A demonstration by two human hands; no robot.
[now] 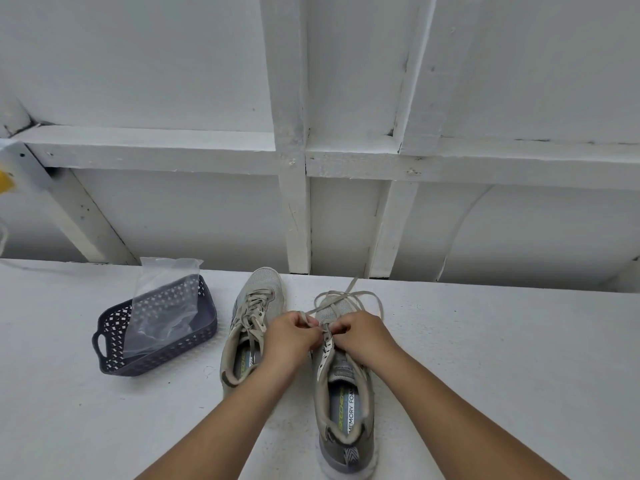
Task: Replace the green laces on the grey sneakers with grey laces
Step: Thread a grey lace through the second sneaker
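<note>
Two grey sneakers stand side by side on the white table, toes pointing away from me. The left sneaker point(247, 327) is laced and tied with a grey lace. Over the right sneaker point(344, 403) my left hand point(291, 336) and my right hand point(360, 336) each pinch a part of its grey lace point(346, 297) at the eyelets. Loose loops of that lace lie over the toe and trail toward the table's far edge. The hands cover the upper eyelets. No green lace is visible.
A dark plastic basket point(114, 355) with a handle sits on the table point(502, 358) to the left of the shoes, holding a clear plastic bag point(162, 306). A white panelled wall point(311, 150) rises just behind the table's far edge.
</note>
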